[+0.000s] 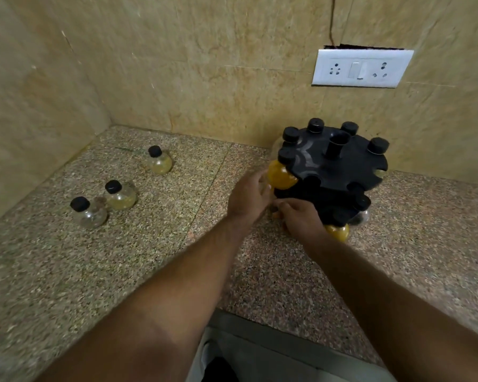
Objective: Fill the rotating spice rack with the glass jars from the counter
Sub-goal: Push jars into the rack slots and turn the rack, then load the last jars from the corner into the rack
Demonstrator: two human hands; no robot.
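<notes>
The black two-tier spice rack (340,164) stands at the back right of the counter. Several black-capped jars hang in its upper slots, one of them full of yellow powder (282,176). My left hand (249,198) touches that yellow jar's left side with its fingers fairly straight. My right hand (301,219) is curled at the lower tier around a jar (277,215), of which only an orange sliver shows. Another yellow jar (340,232) sits in the lower tier beside my right wrist. On the counter to the left stand three loose glass jars (159,161) (120,195) (89,212).
Speckled granite counter (149,257) meets tiled walls at the back and left. A white socket plate (362,68) is on the wall above the rack. The counter's front edge runs just above my lap at the bottom.
</notes>
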